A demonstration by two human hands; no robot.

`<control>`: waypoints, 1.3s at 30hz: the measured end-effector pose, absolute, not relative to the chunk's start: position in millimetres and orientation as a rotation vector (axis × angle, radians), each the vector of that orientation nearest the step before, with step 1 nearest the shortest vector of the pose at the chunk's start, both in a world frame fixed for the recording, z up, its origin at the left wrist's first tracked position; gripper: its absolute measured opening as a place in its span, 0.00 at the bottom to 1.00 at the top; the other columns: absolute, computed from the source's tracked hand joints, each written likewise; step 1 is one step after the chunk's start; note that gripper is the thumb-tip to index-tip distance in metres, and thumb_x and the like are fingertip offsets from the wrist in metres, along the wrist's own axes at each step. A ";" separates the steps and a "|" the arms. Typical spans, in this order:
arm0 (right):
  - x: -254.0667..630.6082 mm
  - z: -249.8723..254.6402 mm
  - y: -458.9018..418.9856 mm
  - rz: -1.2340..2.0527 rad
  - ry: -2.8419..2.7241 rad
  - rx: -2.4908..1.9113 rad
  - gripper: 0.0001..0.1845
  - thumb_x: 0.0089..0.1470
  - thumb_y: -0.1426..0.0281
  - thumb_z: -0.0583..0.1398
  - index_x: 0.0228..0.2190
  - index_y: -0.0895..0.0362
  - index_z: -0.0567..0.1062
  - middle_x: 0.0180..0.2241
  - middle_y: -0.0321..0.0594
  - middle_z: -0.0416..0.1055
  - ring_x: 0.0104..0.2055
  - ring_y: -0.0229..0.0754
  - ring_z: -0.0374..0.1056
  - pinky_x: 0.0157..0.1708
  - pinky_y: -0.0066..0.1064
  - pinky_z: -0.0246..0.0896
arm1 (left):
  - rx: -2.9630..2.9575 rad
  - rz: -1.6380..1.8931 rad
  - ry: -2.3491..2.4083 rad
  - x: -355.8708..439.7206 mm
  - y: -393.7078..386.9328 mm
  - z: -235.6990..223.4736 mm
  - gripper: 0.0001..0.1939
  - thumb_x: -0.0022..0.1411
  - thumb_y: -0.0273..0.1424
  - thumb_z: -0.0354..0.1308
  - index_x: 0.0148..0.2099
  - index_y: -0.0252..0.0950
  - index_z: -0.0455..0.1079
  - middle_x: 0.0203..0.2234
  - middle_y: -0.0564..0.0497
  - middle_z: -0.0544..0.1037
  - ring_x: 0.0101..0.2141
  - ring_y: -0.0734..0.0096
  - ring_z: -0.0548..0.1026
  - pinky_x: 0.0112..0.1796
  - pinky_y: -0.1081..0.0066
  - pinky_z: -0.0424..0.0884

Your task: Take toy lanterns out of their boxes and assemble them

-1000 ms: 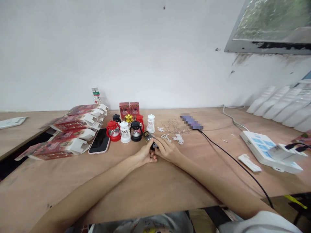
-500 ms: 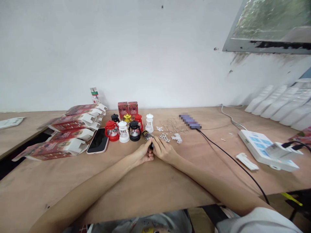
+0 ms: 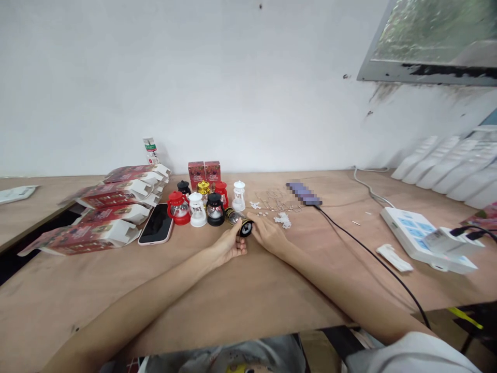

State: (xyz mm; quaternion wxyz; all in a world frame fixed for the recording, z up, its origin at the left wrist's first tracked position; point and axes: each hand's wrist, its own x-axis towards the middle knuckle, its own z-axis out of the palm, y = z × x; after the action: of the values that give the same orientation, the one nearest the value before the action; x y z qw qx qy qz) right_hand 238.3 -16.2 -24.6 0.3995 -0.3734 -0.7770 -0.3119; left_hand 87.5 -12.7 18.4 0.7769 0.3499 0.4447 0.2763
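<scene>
My left hand (image 3: 230, 244) is closed around a small black-and-gold toy lantern (image 3: 234, 216). The lantern lies tilted with its round black base facing me, and a white centre shows in that base. Just right of it is my right hand (image 3: 267, 233), its fingers stretched forward over small white discs (image 3: 265, 213), partly covering them. I see nothing held in it, though its fingertips are partly hidden. Beside the held lantern stand a black lantern (image 3: 215, 210), a white lantern (image 3: 198, 211) and a red lantern (image 3: 178, 208), with several others close by.
Thin wire pieces (image 3: 274, 199) and white plastic bits (image 3: 283, 220) lie right of the hands. A phone (image 3: 156, 224) and red cartons (image 3: 111, 197) are at left. A black cable (image 3: 361, 246) crosses the right side near a power strip (image 3: 417, 238).
My right hand's fingers have moved off the lantern's base, a little right and over the discs. The base now shows, still in my left hand.
</scene>
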 end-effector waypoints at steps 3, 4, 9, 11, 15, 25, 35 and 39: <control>237.3 -23.1 -17.7 -0.767 -1.886 -1.012 0.13 0.57 0.77 0.49 0.43 0.60 0.68 0.33 0.44 0.76 0.31 0.40 0.73 0.29 0.30 0.68 | 0.763 0.601 0.965 87.9 -12.5 17.5 0.20 0.64 0.45 0.44 0.26 0.36 0.57 0.12 0.59 0.57 0.13 0.80 0.56 0.18 0.78 0.57; 237.7 -22.3 -19.7 -0.759 -1.881 -1.020 0.12 0.57 0.76 0.50 0.41 0.60 0.68 0.32 0.44 0.76 0.30 0.40 0.72 0.28 0.29 0.67 | 0.763 0.594 0.963 87.8 -12.2 17.0 0.20 0.64 0.45 0.43 0.26 0.36 0.57 0.12 0.59 0.58 0.13 0.80 0.56 0.18 0.78 0.57; 249.0 -16.5 -42.4 -0.559 -2.015 -1.061 0.07 0.55 0.73 0.52 0.35 0.59 0.68 0.27 0.41 0.73 0.28 0.40 0.69 0.26 0.30 0.64 | 0.753 0.557 0.927 85.6 -9.3 14.4 0.23 0.64 0.47 0.41 0.24 0.36 0.57 0.11 0.59 0.57 0.14 0.79 0.57 0.19 0.78 0.58; 257.4 -15.8 -52.9 -0.430 -2.143 -1.064 0.05 0.54 0.73 0.53 0.32 0.57 0.69 0.28 0.41 0.72 0.30 0.41 0.68 0.28 0.30 0.64 | 0.757 0.537 0.900 84.5 -8.1 12.7 0.25 0.63 0.48 0.40 0.23 0.36 0.56 0.11 0.58 0.57 0.14 0.79 0.57 0.19 0.78 0.59; 276.2 -21.6 -64.9 -0.268 -2.203 -1.075 0.07 0.55 0.74 0.52 0.30 0.56 0.70 0.31 0.42 0.71 0.33 0.40 0.67 0.33 0.31 0.64 | 0.744 0.517 0.823 82.0 -6.4 7.7 0.25 0.63 0.49 0.40 0.23 0.36 0.57 0.13 0.57 0.58 0.16 0.78 0.58 0.21 0.77 0.61; 297.6 -33.9 -59.8 -0.571 -1.962 -1.114 0.12 0.56 0.77 0.49 0.28 0.55 0.69 0.25 0.38 0.69 0.27 0.38 0.66 0.27 0.27 0.61 | 0.722 0.444 0.607 72.8 -7.7 8.5 0.26 0.62 0.51 0.39 0.25 0.35 0.58 0.15 0.54 0.62 0.19 0.75 0.65 0.26 0.74 0.67; 291.2 -25.0 -43.3 -0.678 -1.766 -1.164 0.06 0.56 0.72 0.54 0.36 0.56 0.69 0.35 0.45 0.70 0.39 0.46 0.68 0.36 0.38 0.66 | 0.696 0.453 0.616 72.5 -8.6 9.2 0.24 0.63 0.48 0.40 0.28 0.34 0.62 0.17 0.51 0.68 0.20 0.73 0.68 0.30 0.72 0.67; 254.2 -19.4 -47.4 -0.617 -1.771 -0.905 0.09 0.54 0.70 0.57 0.39 0.53 0.68 0.43 0.47 0.67 0.45 0.44 0.67 0.39 0.40 0.69 | 0.745 0.439 0.643 73.7 -9.6 9.4 0.25 0.64 0.47 0.38 0.29 0.33 0.64 0.16 0.50 0.69 0.21 0.72 0.70 0.30 0.72 0.67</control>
State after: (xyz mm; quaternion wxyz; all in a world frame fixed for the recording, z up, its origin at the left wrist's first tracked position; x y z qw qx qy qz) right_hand 254.2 -47.4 -19.4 0.5054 -0.3749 -0.7339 -0.2556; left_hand 73.7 -9.6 9.4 0.8583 0.3548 0.3059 0.2092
